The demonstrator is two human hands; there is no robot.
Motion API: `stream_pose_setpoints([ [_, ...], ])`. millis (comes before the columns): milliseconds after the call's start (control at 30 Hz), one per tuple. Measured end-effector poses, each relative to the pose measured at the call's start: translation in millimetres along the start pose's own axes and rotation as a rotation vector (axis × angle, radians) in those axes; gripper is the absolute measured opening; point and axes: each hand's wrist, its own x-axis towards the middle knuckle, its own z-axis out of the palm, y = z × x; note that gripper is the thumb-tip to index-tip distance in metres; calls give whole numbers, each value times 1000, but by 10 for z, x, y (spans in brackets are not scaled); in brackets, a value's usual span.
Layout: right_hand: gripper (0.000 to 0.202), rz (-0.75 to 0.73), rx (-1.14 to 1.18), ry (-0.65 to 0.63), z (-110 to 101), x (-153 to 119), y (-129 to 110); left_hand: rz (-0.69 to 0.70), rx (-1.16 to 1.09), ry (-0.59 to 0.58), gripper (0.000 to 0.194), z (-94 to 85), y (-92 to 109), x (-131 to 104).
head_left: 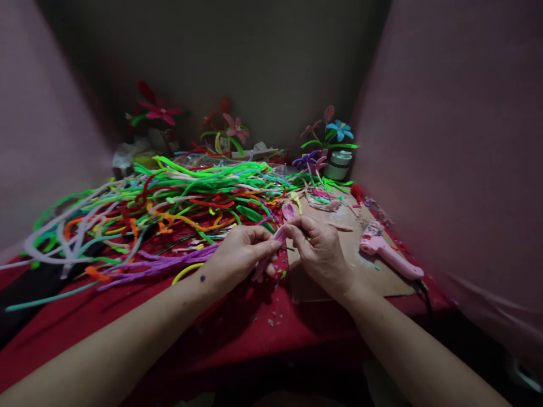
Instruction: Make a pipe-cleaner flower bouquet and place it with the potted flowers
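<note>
Between my two hands is a pink pipe cleaner piece [280,233], bent into flat strands with a looped petal shape at its upper end. My left hand [248,251] pinches its lower part between thumb and fingers, and the ends hang below the fingers. My right hand [318,249] closes its thumb and forefinger on the same piece just above and to the right. Both hands are close together over the left edge of a cardboard sheet [314,285]. Fingertips partly hide the strands.
A large heap of coloured pipe cleaners [203,192] spreads over the red tablecloth [178,333] at left. On the cardboard's right lies a pink glue gun [390,254] with a black cord. Behind stand pipe cleaner flowers [339,130] and a pale jar [338,165].
</note>
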Motion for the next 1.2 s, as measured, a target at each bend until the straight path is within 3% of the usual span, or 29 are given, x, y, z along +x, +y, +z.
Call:
stream_pose_setpoints([
  [133, 26, 72, -37, 65, -354, -141, 120, 41, -71, 15, 20, -88, -98, 40],
  [233, 27, 143, -387, 200, -796, -349, 367, 98, -132, 61, 20, -137, -143, 82],
  [367, 35, 198, -889, 60, -1260, -602, 732, 82, -144, 84, 22, -138, -160, 102],
  [533, 44, 296, -1007, -129, -1323, -668, 860, 58, -98, 43, 24, -110, -188, 116],
  [733, 43, 288, -1031, -49, -1237, -677, 888, 50, -144, 13, 24, -132, -265, 164],
  [900, 39, 136, -853, 117, -1323, -701, 982, 54, -158, -3, 26, -163, -297, 181],
  [1067, 24, 312, -392, 236, -1370, -659, 858, 77, -167, -17, 25, -162, -319, 187],
  [1200, 20, 434, 130, 394, -1244, -538, 531, 84, -229, -11, 19, -153, -305, 187],
])
